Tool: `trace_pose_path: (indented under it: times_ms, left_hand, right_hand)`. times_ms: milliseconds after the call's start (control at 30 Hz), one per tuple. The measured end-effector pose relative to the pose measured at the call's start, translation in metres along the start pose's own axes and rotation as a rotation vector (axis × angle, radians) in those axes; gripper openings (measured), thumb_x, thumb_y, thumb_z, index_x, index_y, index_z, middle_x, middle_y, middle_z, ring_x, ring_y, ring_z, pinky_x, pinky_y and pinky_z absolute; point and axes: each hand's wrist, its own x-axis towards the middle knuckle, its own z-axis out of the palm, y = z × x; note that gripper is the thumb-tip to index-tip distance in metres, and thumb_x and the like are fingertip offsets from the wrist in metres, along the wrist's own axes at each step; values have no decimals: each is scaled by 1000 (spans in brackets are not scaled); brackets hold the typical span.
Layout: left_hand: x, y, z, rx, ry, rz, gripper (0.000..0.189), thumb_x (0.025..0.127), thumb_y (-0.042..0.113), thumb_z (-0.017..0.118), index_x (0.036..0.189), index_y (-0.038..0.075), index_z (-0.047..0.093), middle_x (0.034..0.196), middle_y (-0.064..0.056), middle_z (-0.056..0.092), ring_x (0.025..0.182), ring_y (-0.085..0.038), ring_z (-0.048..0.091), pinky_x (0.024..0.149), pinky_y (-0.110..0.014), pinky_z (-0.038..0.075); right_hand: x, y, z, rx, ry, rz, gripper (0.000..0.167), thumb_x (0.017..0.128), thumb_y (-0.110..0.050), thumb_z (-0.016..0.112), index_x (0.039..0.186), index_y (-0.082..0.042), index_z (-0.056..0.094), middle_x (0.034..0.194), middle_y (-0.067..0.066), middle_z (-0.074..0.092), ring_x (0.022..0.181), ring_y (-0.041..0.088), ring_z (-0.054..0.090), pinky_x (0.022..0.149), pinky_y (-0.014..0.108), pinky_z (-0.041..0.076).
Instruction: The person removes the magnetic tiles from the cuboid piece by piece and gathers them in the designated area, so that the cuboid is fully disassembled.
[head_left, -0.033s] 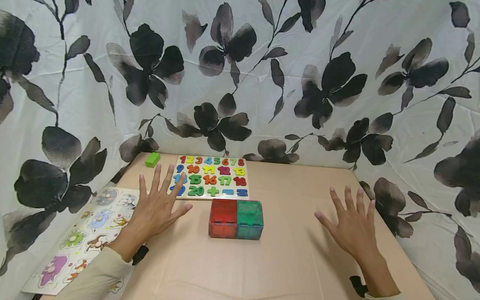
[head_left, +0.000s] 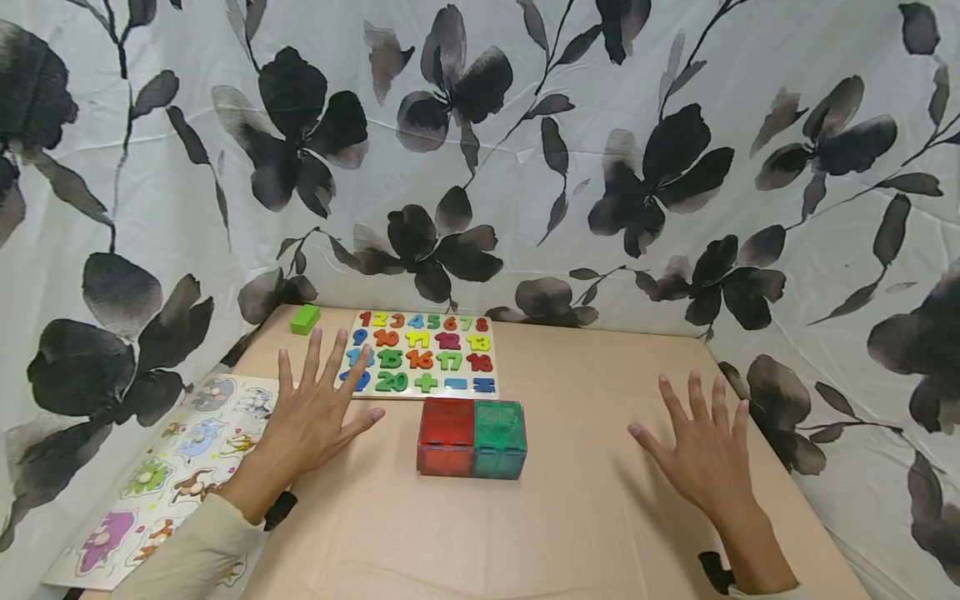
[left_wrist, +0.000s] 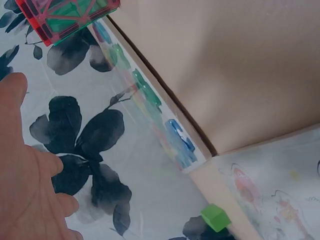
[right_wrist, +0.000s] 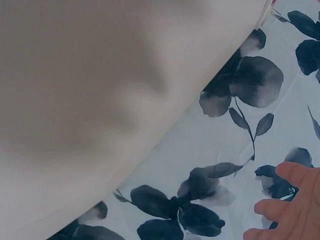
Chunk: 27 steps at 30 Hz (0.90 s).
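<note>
A block of see-through magnetic tiles, with a red half (head_left: 446, 437) and a green half (head_left: 500, 440), sits mid-table in the head view. Left of it, my left hand (head_left: 318, 417) spreads its fingers above the table, holding nothing. Behind those fingertips lies a number puzzle board (head_left: 459, 390) with colourful digits, partly covered by the hand. Below the left forearm is an animal puzzle board (head_left: 150, 454), also partly hidden. Over the table's right side hovers my right hand (head_left: 708, 450), fingers apart and nothing in it. Its shadow falls on the tabletop.
A small green block (head_left: 305, 319) stands at the back left corner, beside the number board. The light wooden table (head_left: 585, 517) is bordered at the back and sides by a white cloth (head_left: 555, 250) with dark flowers.
</note>
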Motion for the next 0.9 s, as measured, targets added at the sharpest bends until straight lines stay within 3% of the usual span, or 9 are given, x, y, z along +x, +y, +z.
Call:
trace_pose_path:
  times_ms: [100,200,300,400,533,633,800,900]
  left_hand:
    - [0,2,0,-28,-28,-3,96,97,70,59,169,16,28,179,-21,8,164,-51,-2,123,-82,1]
    - [1,9,0,-119,-89,-16,90,102,67,54,170,15,26,178,-22,7,165,-49,-4,126,-78,2]
    - [2,21,3,-282,-151,-30,83,106,61,51,170,15,26,178,-22,12,165,-49,3,128,-75,7]
    - [2,37,10,-486,-219,-28,79,107,56,53,169,15,27,177,-21,18,164,-48,12,127,-76,15]
    - [1,57,25,-758,-302,-38,84,104,52,63,170,16,25,175,-18,26,162,-48,22,125,-76,22]
    - [1,67,40,-943,-322,-66,88,101,47,70,170,19,23,174,-16,31,159,-48,30,125,-73,27]
    - [2,76,60,-1209,-299,-100,84,101,31,75,168,26,26,168,-15,39,150,-49,45,116,-54,51]
    - [3,77,66,-1282,-295,-112,82,99,28,77,166,29,29,166,-15,40,147,-48,49,106,-40,60]
  right_hand:
    - [-1,-4,2,23,-3,2,92,97,-70,60,168,-18,31,171,34,23,158,62,10,123,81,-4]
    - [0,-16,8,98,5,-8,86,99,-63,63,166,-16,36,166,35,34,153,63,26,122,82,8]
    - [2,-34,17,250,-4,-45,76,102,-51,67,163,-14,42,160,30,47,144,58,44,118,78,24]
    - [5,-57,27,450,-93,-66,70,102,-44,70,162,-18,45,158,21,55,140,50,53,114,74,36]
    - [10,-88,36,679,-286,-40,74,97,-45,77,162,-30,44,160,10,55,147,42,51,114,75,41]
    - [15,-106,44,797,-385,-43,80,92,-44,83,162,-31,44,162,6,53,150,39,49,118,71,40]
    - [23,-123,58,941,-457,-81,89,87,-39,88,162,-24,44,165,6,49,152,36,47,121,61,44]
    - [25,-127,63,985,-459,-81,89,85,-36,91,161,-22,46,162,4,53,150,34,50,120,58,46]
